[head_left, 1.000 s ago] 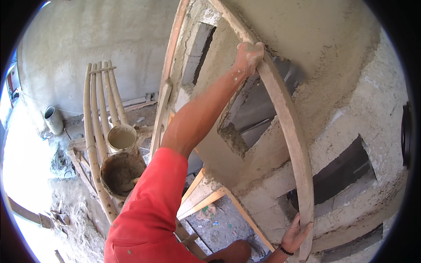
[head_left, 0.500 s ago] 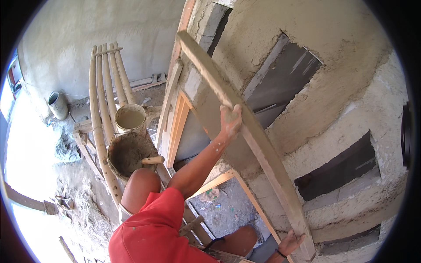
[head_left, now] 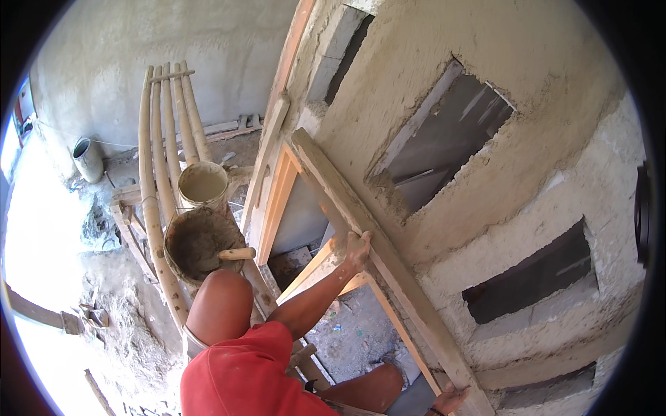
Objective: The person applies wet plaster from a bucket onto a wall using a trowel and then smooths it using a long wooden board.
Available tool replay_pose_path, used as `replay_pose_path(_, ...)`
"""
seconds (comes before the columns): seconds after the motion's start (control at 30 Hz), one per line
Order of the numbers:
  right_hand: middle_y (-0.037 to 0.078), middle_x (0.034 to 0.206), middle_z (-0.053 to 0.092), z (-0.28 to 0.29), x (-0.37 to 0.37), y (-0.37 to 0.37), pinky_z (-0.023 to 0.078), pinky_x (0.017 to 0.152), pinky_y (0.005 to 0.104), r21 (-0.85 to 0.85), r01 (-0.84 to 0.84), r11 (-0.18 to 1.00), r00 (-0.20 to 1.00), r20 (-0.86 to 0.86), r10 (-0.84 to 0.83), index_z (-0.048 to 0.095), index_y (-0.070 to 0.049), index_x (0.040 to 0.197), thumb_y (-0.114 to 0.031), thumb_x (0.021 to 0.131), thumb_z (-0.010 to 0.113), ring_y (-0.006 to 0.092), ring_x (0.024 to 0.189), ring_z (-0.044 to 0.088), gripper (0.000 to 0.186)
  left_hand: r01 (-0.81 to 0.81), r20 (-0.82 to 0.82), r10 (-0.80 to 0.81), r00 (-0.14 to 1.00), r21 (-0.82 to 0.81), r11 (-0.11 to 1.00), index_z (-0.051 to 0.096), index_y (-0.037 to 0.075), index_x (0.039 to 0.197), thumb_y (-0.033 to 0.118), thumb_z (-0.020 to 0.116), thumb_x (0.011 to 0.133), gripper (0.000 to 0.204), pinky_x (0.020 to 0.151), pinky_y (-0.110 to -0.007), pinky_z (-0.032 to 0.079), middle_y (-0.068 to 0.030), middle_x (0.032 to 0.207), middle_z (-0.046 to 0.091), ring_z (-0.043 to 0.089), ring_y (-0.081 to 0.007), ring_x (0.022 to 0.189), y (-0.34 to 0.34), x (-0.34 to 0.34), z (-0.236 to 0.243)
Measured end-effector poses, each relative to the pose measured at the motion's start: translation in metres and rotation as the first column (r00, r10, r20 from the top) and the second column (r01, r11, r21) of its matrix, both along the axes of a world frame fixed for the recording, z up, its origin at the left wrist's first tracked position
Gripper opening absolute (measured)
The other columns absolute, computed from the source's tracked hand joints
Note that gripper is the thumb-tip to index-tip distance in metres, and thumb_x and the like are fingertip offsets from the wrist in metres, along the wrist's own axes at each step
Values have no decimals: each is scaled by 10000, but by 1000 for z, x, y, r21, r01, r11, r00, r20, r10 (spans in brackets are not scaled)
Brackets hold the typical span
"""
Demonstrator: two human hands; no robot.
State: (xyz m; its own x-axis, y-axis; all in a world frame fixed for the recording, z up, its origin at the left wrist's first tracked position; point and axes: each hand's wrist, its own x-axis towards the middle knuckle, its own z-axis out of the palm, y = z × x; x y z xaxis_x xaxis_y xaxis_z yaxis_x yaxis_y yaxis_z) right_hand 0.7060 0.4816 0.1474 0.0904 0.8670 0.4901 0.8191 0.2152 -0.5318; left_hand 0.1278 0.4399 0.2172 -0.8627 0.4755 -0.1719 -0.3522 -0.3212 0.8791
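Note:
A long, mortar-smeared wooden board [head_left: 420, 315] lies slantwise against the freshly plastered wall [head_left: 499, 194]. Its upper part crosses the side of a wooden frame [head_left: 276, 215]. My left hand [head_left: 358, 251] is closed round the board's near edge at about mid-length. Lower down, close to the board's bottom end, my right hand [head_left: 451, 400] grips the same edge, partly cut by the picture's lower rim. Left of my arm, a bucket of mortar [head_left: 182, 243] has a wooden-handled tool [head_left: 237, 254] resting in it; the tool's working end is hidden.
A second bucket [head_left: 202, 186] with greyish liquid stands behind the mortar bucket on a bamboo-pole scaffold [head_left: 147, 152]. Rectangular openings [head_left: 451, 139] break the wall. Another board [head_left: 267, 156] leans by the frame. A grey container [head_left: 88, 159] stands at the far left below.
Both hands have brought the board down and left along the wall, its top end now near the frame's corner. More plaster above it shows. My grip on it stays.

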Motion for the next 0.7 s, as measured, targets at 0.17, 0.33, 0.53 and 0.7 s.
replay_pose_path(0.17,320,1191,516,68,-103,-49,437,914,470,-175,4,984,1000,-16,-7,384,55,1334,-409,856,592,448,1072,518,698,-94,-11,95,995,41,995,459,-82,1037,168,582,863,329,676,-366,486,-177,940,561,582,-240,817,14,-35,-18)
replay_pose_path(0.33,318,1209,503,4,-6,22,422,938,462,-31,-311,950,847,-462,262,396,76,1308,-358,858,612,417,1057,528,662,-30,-72,42,996,168,985,437,-75,1041,178,591,852,351,726,-387,477,-174,919,540,572,-260,818,38,-42,68)
replay_pose_path(0.53,261,1160,547,158,-188,-63,412,964,417,85,-372,924,20,-995,100,421,93,1255,-226,820,687,311,1025,551,601,-28,-207,58,977,143,989,415,-69,997,187,579,859,334,614,-375,502,-159,869,525,583,-245,791,13,-89,148)
replay_pose_path(0.7,205,1253,485,151,-184,-13,392,1002,374,265,-394,880,57,-948,312,390,84,1283,-289,911,555,287,1125,484,552,107,-300,-2,954,334,936,434,-78,946,212,559,866,326,445,-382,510,-167,786,543,594,-245,617,9,-138,226)
